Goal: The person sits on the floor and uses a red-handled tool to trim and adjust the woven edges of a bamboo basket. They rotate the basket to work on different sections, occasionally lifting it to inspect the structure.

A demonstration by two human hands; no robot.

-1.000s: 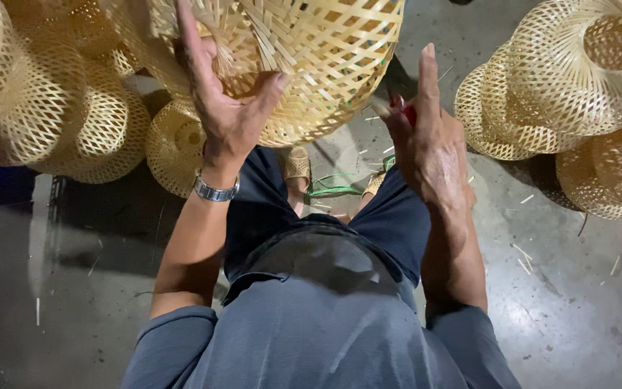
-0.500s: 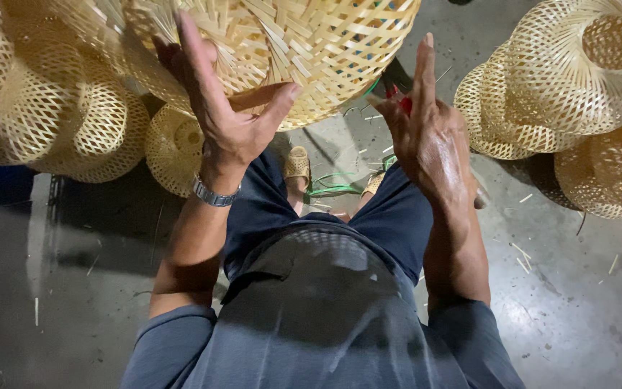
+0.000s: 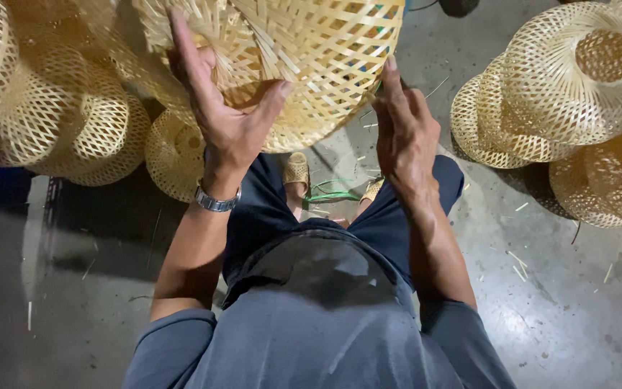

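Open-weave bamboo basket (image 3: 304, 57) is held up at the top of the view, above the lap, rim towards the camera. Loose strip ends stick out at its lower edge.

Left hand (image 3: 224, 119): grip wide, fingers spread up the weave, thumb hooked under the rim; the basket is braced rather than clasped. Metal wristwatch (image 3: 217, 200) is worn on that wrist.

Right hand (image 3: 404, 133): fingers extended, laid flat against the right rim; grip open, nothing pinched as far as can be seen.

Step judged: basket being turned or checked between both palms, rim work in hand. The next move would call for a steady left-hand brace while a strip end is picked up by the right fingertips.

Below: green cord (image 3: 329, 194) on the concrete floor (image 3: 563, 302) between the sandalled feet, scattered slivers around. Finished woven baskets are stacked left (image 3: 52, 108) and right (image 3: 563, 86), well apart from the hands.
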